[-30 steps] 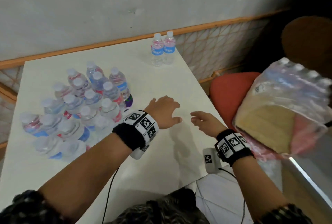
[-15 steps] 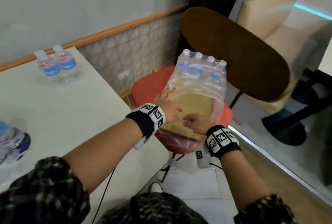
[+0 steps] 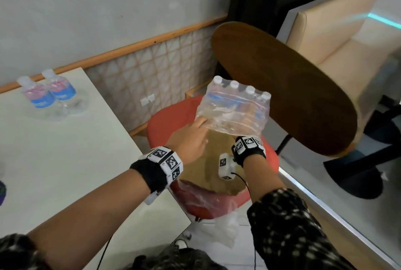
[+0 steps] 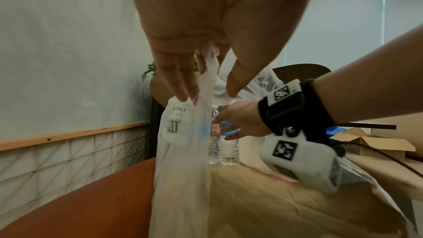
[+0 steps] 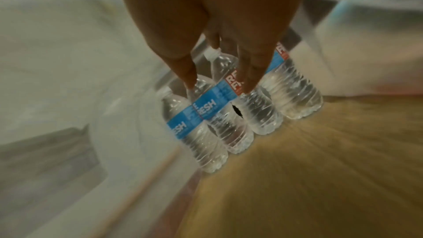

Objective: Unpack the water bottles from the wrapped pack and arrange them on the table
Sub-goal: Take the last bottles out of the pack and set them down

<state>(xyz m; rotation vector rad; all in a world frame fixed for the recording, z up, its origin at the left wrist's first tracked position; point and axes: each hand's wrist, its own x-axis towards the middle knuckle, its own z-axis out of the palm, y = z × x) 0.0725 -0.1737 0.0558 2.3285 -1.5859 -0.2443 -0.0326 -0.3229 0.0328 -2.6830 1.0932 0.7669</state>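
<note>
The wrapped pack (image 3: 234, 109) stands on a brown cardboard tray (image 3: 208, 172) on a red chair (image 3: 165, 118). Its clear wrap (image 4: 183, 151) is torn open on my side, and several blue-labelled bottles (image 5: 206, 115) stand upright at the far end. My left hand (image 3: 191, 137) pinches the loose wrap between thumb and fingers (image 4: 207, 93) and lifts it. My right hand (image 4: 240, 124) reaches inside under the plastic. Its straight fingers (image 5: 248, 82) touch the bottles' upper parts. Two unpacked bottles (image 3: 50, 94) stand on the white table (image 3: 65, 150) to the left.
A dark round wooden tabletop (image 3: 282, 87) overhangs just behind and right of the chair. A beige sofa (image 3: 347, 31) stands beyond it. Loose plastic hangs off the chair's front edge (image 3: 225, 226). A tiled wall runs along the left.
The view has swung right, from the table to the chair. Both hands left the table; the left took hold of the wrap and the right went in under it.
</note>
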